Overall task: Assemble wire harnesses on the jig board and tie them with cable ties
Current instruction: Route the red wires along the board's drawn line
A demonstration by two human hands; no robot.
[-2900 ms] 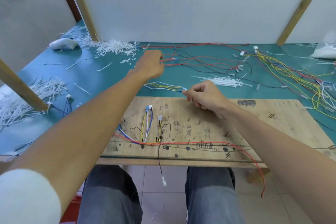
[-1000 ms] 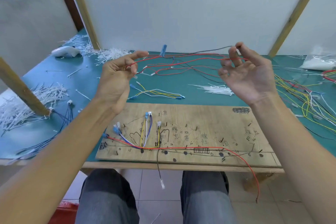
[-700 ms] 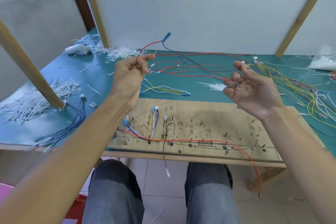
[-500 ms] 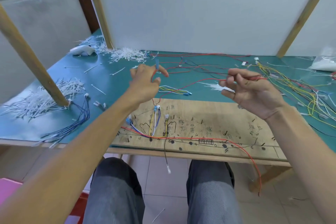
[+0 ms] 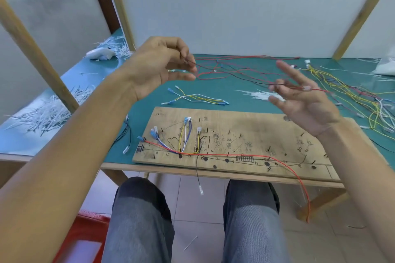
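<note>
The wooden jig board [image 5: 235, 141] lies at the table's near edge. Pinned on its left part are yellow, blue and white wires [image 5: 186, 134] with connectors. A routed red wire [image 5: 235, 155] runs along the board and hangs off the right front edge. Above the table my left hand [image 5: 158, 64] pinches one end of a long thin red wire [image 5: 235, 74] at its fingertips. That wire stretches right to my right hand [image 5: 303, 102], palm up with fingers spread and blurred. The thumb there presses the wire against a finger. A pile of white cable ties [image 5: 260, 95] lies beyond the board.
A small loose bundle of yellow and white wires [image 5: 196, 98] lies behind the board. A heap of yellow, red and white wires [image 5: 352, 96] covers the right. More cable ties [image 5: 42, 113] lie left beside a slanted wooden post [image 5: 36, 55]. Black wires [image 5: 126, 134] hang left of the board.
Both hands have lifted the long red wire off the table and drawn it out between them. Since half a second ago my right hand's fingers have spread.
</note>
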